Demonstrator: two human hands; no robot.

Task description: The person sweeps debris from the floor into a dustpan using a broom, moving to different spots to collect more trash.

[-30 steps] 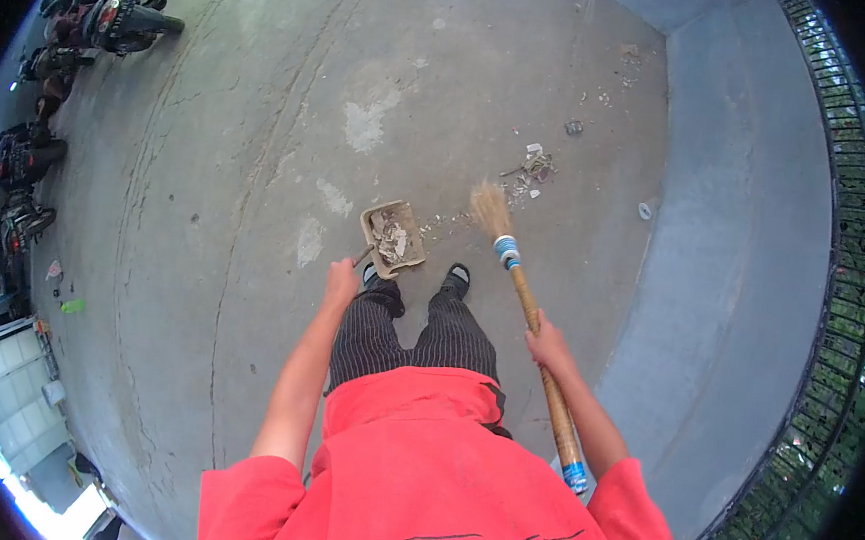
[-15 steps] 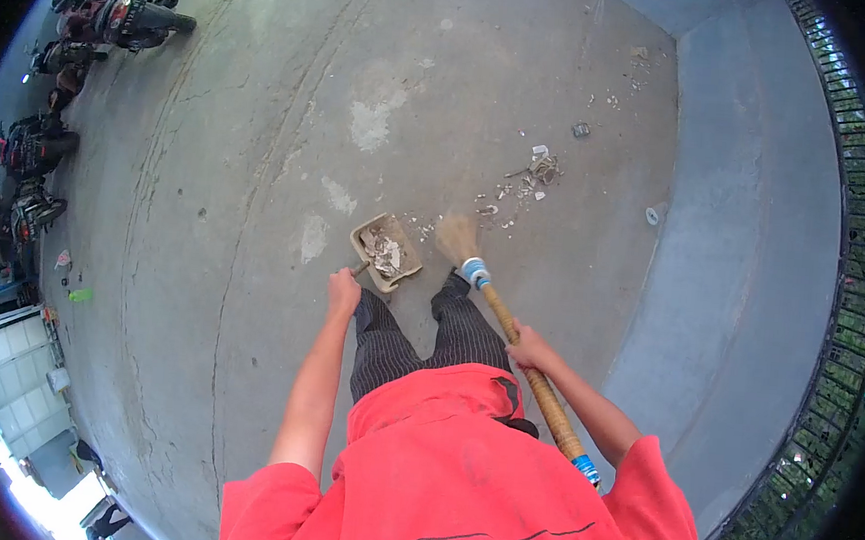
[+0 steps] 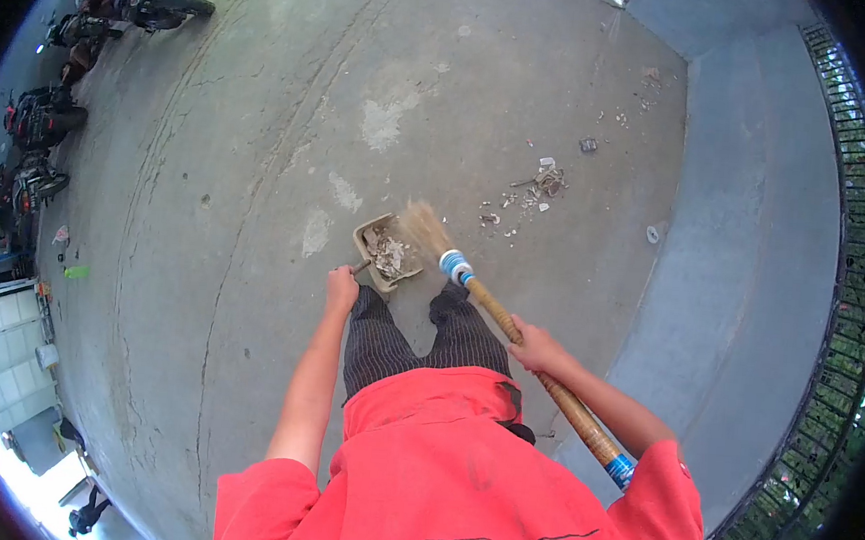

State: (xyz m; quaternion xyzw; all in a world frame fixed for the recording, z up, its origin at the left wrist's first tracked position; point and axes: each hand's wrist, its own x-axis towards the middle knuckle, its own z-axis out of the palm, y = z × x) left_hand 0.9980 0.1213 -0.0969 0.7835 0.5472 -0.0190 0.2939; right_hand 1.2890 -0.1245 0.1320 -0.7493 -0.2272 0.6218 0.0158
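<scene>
My left hand (image 3: pixel 342 289) is wrapped round the short handle of a beige dustpan (image 3: pixel 363 235), which lies on the concrete floor in front of my feet. White and brown debris (image 3: pixel 389 254) sits inside the pan. My right hand (image 3: pixel 537 348) grips the wooden handle of a broom (image 3: pixel 490 306) with blue and white bands. Its straw bristles (image 3: pixel 423 228) touch or overlap the dustpan's right side. Beyond the broom, a pile of rubble (image 3: pixel 547 183) and small scattered white bits lie on the floor.
Parked motorcycles (image 3: pixel 155 0) line the left side. On the right stand a blue-grey wall (image 3: pixel 719 190) and a metal fence (image 3: pixel 849 199) with greenery behind it. A small dark piece (image 3: pixel 588 144) lies near the rubble. At the lower left, a person (image 3: pixel 89 513) is near a bright opening.
The broom's bristles have moved left to the dustpan's edge, and fewer bits lie between pan and rubble. Both hands keep their grips.
</scene>
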